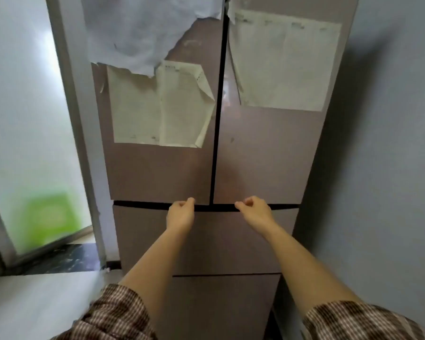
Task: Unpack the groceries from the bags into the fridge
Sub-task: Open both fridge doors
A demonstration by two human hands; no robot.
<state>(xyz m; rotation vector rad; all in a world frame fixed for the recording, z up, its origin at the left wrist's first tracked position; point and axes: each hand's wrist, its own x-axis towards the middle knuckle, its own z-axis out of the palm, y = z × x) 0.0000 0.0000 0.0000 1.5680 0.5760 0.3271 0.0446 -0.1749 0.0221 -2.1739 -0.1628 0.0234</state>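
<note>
A tall brown fridge (pixel 268 155) fills the middle of the head view, all its doors closed. My left hand (pixel 180 214) curls its fingers under the bottom edge of the upper left door (pixel 157 173). My right hand (pixel 254 211) hooks the bottom edge of the upper right door (pixel 265 168) the same way. Both hands sit at the dark gap above the drawer (pixel 219 241). No bags or groceries are in view.
Yellowed papers (pixel 157 106) and a torn white sheet (pixel 138 28) hang on the fridge doors. A frosted glass door (pixel 22 119) with a green shape behind it stands to the left. A grey wall (pixel 390 168) runs close along the right.
</note>
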